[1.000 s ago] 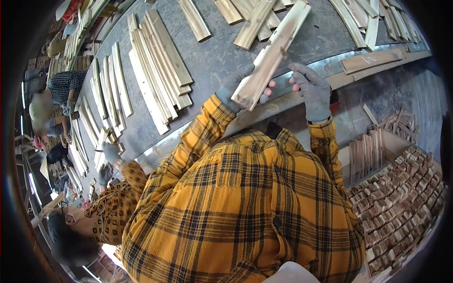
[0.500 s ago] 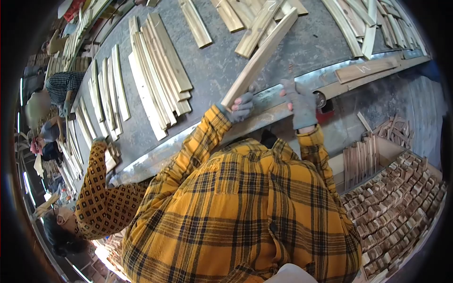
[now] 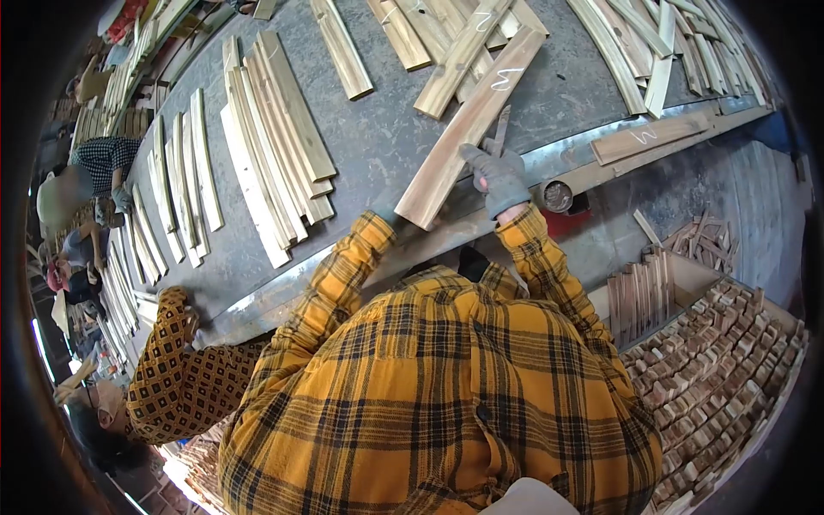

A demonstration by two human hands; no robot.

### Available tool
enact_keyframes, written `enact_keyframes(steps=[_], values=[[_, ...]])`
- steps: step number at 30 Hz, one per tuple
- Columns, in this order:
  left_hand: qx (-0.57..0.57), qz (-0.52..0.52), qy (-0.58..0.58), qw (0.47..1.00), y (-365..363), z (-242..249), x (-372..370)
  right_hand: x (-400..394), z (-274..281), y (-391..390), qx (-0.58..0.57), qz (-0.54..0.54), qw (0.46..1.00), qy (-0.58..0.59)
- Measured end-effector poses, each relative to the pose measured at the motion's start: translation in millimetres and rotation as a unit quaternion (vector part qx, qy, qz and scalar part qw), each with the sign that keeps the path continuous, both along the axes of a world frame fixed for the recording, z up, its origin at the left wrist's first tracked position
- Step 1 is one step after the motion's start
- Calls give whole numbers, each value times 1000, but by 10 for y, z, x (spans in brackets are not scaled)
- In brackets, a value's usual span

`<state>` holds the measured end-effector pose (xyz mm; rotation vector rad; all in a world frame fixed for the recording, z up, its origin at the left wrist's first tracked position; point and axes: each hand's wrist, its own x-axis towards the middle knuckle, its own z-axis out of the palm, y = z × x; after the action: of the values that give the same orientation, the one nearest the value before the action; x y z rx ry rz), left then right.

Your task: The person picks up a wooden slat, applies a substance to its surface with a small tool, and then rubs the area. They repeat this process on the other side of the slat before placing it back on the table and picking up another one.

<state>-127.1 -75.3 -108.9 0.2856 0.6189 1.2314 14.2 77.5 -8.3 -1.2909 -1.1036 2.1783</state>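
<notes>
A wooden board [image 3: 468,129] with a white chalk mark slants across the near side of the table, its wide face up. My left hand [image 3: 385,204], in a grey glove, holds it by the near end; the fingers are mostly hidden behind the wood. My right hand [image 3: 499,178], gloved too, is closed around a narrow flat tool that looks like a putty knife [image 3: 501,129]. It is close to the board's right edge. Just right of that hand stands a round tin [image 3: 557,197] with brownish contents.
Rows of wooden strips [image 3: 279,129] lie on the grey table [image 3: 378,129], with more boards [image 3: 455,60] beyond. A chalk-marked board [image 3: 650,137] rests along the right edge. A crate of small wood pieces [image 3: 712,386] stands lower right. A co-worker in a patterned sleeve [image 3: 176,369] is at left.
The board has turned so its wide, chalk-marked face shows. My right hand has moved left from beside the tin to the board, with the narrow tool in it.
</notes>
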Motion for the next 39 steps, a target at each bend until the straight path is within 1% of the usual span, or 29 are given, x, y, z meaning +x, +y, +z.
enact_keyframes(steps=[1, 2, 5, 6, 8, 10, 11, 12, 13, 14, 16, 17, 18, 19, 20, 21, 22, 23, 25, 26, 27, 28, 30, 33, 34, 35, 36, 37, 39], values=[[-79, 42, 200, 976, 83, 244, -52, 9, 90, 75, 14, -10, 1000, -17], [-152, 87, 392, 903, 180, 391, -103, 16, 161, 168, 29, -21, 999, -33], [-128, 136, 614, 767, 541, 427, -363, 165, 328, 662, 82, -33, 995, 38], [-120, 144, 720, 669, 698, 534, -366, 230, 477, 879, 118, -35, 989, 80], [-106, 148, 883, 433, 1149, 792, -254, 368, 435, 1759, 212, -35, 977, -20], [-122, 129, 886, 428, 1473, 663, -283, 470, 657, 2517, 267, -29, 951, -152], [-129, 116, 888, 426, 1555, 594, -311, 458, 708, 2709, 411, -50, 870, -266], [-141, 119, 850, 494, 1565, 581, -328, 425, 785, 2802, 539, -68, 754, -369], [-151, 124, 807, 558, 1586, 570, -357, 327, 1025, 2578, 503, -23, 799, -329], [-156, 132, 760, 617, 1566, 580, -376, 342, 653, 2639, 525, 25, 825, -208], [-202, 105, 528, 818, 1622, 410, -294, 235, -133, 2575, 599, 165, 772, -137], [-147, 177, 563, 794, 1579, 644, -13, 93, -131, 2269, 507, 192, 832, -116], [-137, 220, 506, 823, 1595, 680, 205, -55, -108, 1945, 410, 207, 882, -104], [-173, 182, 563, 788, 1659, 818, 354, -191, 17, 1741, 273, 163, 944, -93], [-177, 141, 584, 780, 1717, 1082, 424, -327, 145, 1536, 135, 91, 983, -83], [-105, 174, 627, 752, 1700, 1057, 513, -300, 209, 1531, 141, 37, 988, -51], [-70, 156, 648, 742, 1763, 1259, 474, -269, 200, 1679, 143, -17, 989, -22], [-39, 129, 686, 715, 1838, 1326, 404, -155, 177, 2018, 137, 50, 984, 100], [-21, 83, 751, 654, 2045, 1263, 169, 40, 297, 2697, 142, 47, 983, 102], [-45, 84, 799, 593, 2142, 1186, -14, 73, 335, 2983, 282, 7, 959, -34], [-69, 83, 843, 528, 2205, 1112, -224, 107, 367, 3273, 385, -40, 900, -199], [-81, 89, 884, 452, 2073, 1174, -258, 266, 937, 2907, 509, 9, 761, -402], [-68, 62, 897, 432, 2113, 945, -537, 102, 849, 3152, 559, 39, 665, -494], [-60, 37, 905, 419, 2084, 759, -732, -405, 401, 3160, 615, 140, 662, -406], [-60, 31, 906, 417, 2049, 731, -764, -607, 335, 3103, 594, 170, 665, -420], [-52, 26, 915, 400, 1871, 1044, -567, -535, 606, 2875, 591, 175, 660, -430], [-56, 31, 922, 382, 1814, 1173, -504, -632, 609, 2869, 593, 170, 644, -453], [-61, 26, 926, 371, 1795, 1211, -505, -750, 586, 2838, 584, 171, 631, -481], [-59, 27, 932, 355, 1710, 1254, -537, -826, 685, 2764, 544, 187, 642, -506]])
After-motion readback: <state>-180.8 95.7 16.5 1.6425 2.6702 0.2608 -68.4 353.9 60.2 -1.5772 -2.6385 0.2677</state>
